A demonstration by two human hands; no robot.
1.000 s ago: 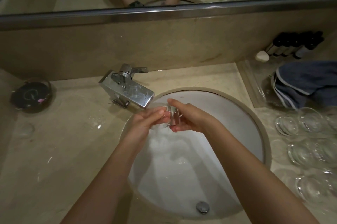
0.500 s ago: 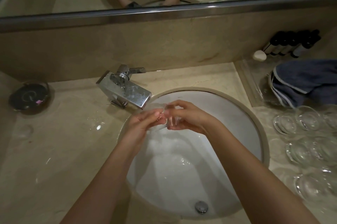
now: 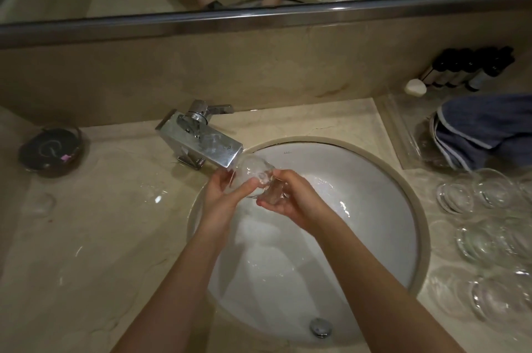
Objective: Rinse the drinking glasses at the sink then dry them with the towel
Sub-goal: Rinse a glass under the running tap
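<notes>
A dark dish (image 3: 51,151) sits at nine o'clock on the marble surface (image 3: 100,237). Beneath the chrome faucet (image 3: 201,145), the left hand (image 3: 221,197) and right hand (image 3: 293,200) each keep a grip clamped on a drinking glass (image 3: 256,177) over the sink (image 3: 374,223). Clear glasses (image 3: 489,223) and a blue towel (image 3: 489,128) lie at three o'clock.

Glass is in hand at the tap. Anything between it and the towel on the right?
Nothing visible blocks it. Both hands, left hand and right hand, hold the drinking glass under the faucet. The blue towel lies right of the basin; the other glasses stand nearer than it, beside the path.
</notes>
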